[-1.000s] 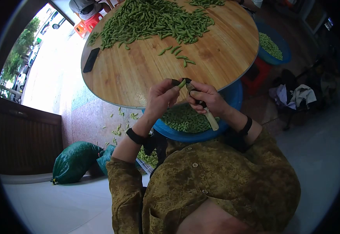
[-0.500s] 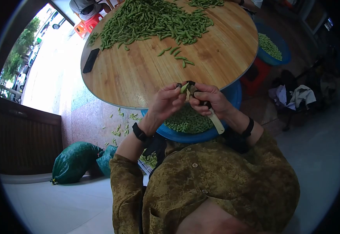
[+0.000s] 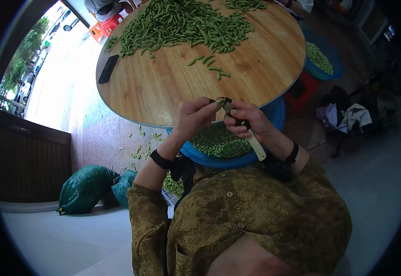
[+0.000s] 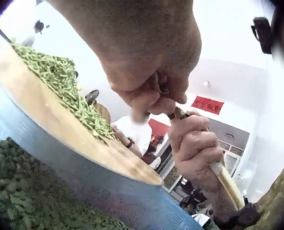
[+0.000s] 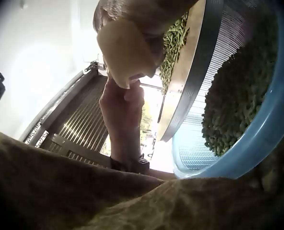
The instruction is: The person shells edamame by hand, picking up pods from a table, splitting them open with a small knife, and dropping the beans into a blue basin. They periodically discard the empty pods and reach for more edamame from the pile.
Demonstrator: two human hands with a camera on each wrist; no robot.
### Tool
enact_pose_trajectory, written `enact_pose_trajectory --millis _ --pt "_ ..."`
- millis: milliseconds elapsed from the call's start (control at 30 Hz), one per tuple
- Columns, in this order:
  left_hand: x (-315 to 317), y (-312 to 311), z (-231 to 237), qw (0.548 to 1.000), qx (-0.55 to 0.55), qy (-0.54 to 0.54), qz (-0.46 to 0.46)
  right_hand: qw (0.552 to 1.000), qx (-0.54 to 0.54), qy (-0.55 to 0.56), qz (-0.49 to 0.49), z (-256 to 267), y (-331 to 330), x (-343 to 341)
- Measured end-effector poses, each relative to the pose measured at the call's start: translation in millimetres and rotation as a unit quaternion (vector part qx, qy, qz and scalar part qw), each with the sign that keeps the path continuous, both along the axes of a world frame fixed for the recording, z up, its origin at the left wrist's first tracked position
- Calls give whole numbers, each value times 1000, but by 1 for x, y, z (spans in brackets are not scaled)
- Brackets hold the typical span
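"Looking at the worktop (image 3: 154, 94), what do you see?"

"Round, with pale wood grain and a dark rim. A heap (image 3: 177, 27) of green pods spreads along its far edge. A few loose pods (image 3: 209, 62) lie nearer the middle, and a black slab (image 3: 107, 69) sits close to the left edge."

"And the hands?"

"Together at the near edge. The left hand (image 3: 193, 118) pinches a pod (image 3: 220, 102); the right hand (image 3: 249, 120) grips a tool (image 3: 257, 148) by its pale handle. Their fingertips meet around the pod, so it's partly hidden."

"What's lower down?"

"A blue basin (image 3: 214, 162) of beans under the near edge. Off the right edge there's another basin (image 3: 340, 69), also with beans, by a red stool (image 3: 304, 89)."

"The room?"

"At left, a bright doorway (image 3: 62, 69) with trees and cars outside. Green bits (image 3: 137, 154) dot the floor (image 3: 92, 142), and green bags (image 3: 88, 188) slump there. The left wrist view adds a red sheet (image 4: 207, 105) and someone in white (image 4: 134, 132) beyond the worktop."
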State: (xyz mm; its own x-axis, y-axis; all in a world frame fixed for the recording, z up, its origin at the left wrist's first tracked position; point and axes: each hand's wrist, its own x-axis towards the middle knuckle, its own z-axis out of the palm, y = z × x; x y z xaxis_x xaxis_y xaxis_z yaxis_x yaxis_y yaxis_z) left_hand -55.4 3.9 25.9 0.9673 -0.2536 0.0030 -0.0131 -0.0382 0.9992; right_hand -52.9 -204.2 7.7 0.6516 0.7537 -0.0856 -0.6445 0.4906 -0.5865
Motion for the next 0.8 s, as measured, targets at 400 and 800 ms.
enact_pose_trajectory --millis 400,800 --pt "-8 -16 -21 999 -46 19 -13 946 -227 -181 -143 3 4 1" --pt "-13 -23 -21 980 56 -189 10 991 -131 21 1 -7 -4 9"
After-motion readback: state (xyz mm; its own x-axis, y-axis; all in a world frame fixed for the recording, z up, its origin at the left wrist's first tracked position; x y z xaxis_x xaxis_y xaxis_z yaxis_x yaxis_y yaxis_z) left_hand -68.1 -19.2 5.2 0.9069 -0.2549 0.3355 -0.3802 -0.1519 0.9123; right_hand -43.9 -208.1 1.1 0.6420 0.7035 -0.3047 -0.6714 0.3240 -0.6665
